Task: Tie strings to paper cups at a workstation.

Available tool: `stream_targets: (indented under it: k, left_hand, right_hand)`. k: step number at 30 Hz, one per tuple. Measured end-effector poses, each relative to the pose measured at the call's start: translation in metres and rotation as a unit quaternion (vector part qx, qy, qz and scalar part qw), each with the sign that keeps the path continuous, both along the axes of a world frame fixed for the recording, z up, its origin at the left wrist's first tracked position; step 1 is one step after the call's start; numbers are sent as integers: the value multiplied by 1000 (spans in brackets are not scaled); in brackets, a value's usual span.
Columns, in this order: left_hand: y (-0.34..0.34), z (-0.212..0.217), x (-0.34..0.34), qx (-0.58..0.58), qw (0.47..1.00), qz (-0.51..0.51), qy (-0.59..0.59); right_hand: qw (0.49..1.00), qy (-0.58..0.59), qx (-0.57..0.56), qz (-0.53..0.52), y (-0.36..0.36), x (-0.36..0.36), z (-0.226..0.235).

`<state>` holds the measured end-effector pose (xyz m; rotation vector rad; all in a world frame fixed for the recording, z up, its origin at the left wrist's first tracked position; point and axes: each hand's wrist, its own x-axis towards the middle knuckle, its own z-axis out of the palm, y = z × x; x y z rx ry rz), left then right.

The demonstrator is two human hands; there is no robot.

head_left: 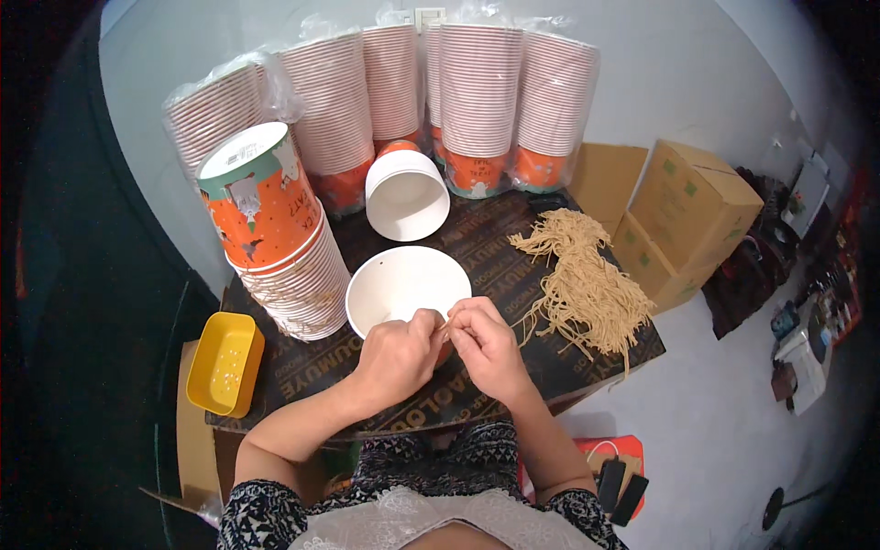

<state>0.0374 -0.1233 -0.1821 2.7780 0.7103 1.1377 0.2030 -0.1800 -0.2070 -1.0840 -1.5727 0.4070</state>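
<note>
Close work at the middle of the near edge of the bench (495, 247): the white-lined bucket (403, 284) is stood mouth up, and over its near rim what appears to be a tan cord (446, 328) is pinched. It is clamped by thumb and finger of the left hand (399, 357) and, right beside, by those of the right hand (488, 346); any knot or loop is hidden by the fingers.

By the look of it, tying or threading is under way. Best done with one end pinned firmly and the other drawn through gently, tension kept even, the paper wall spared any hard tug. A dark spot (381, 263), probably a hole, shows in the far wall: both sides should be matched. Loose cords (591, 284) are heaped towards the right corner, best lifted singly; stacked buckets (293, 284) with strands on them are kept near the left edge.
</note>
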Motion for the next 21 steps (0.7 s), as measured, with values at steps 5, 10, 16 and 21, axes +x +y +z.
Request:
stream_targets:
  k: [5,10,16,21]
  left_hand:
    - [1,-3,0,45,999,-7,7]
    - [1,-8,0,109,994,-24,-21]
    - [0,-6,-2,35,999,-21,-11]
    - [-2,2,-2,-32,999,-16,-24]
  right_hand:
    - [999,24,42,-3,2,-5,0]
    - [999,22,7,43,1,1,4]
    - [998,46,8,37,1,2,-3]
    - [996,46,33,-73,-9,-17,-13]
